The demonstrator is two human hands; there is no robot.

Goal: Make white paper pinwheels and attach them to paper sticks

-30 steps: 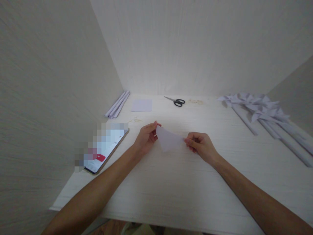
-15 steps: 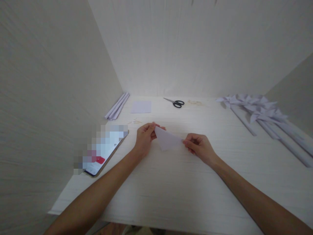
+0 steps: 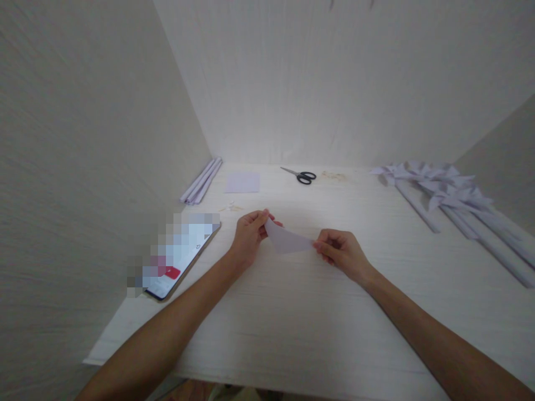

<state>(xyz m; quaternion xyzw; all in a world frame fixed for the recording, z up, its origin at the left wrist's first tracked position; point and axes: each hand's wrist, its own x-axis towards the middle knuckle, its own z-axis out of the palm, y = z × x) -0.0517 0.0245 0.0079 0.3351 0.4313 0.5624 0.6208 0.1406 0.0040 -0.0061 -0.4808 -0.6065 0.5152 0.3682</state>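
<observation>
A small folded piece of white paper (image 3: 287, 240) hangs just above the pale wooden table (image 3: 309, 323), stretched between both hands. My left hand (image 3: 249, 234) pinches its left corner between thumb and fingertips. My right hand (image 3: 340, 249) pinches its right corner. The paper looks like a narrow triangle with its lower edge bowed down.
A phone (image 3: 179, 256) with a lit screen lies at the left edge. At the back lie rolled paper sticks (image 3: 201, 180), a flat paper square (image 3: 242, 182) and black scissors (image 3: 301, 175). Several paper pinwheels on sticks (image 3: 455, 195) lie at the right. Walls close in left, back and right.
The paper has flattened between my hands; its hanging lower point has drawn up and it looks narrower. Both hands stay almost in place.
</observation>
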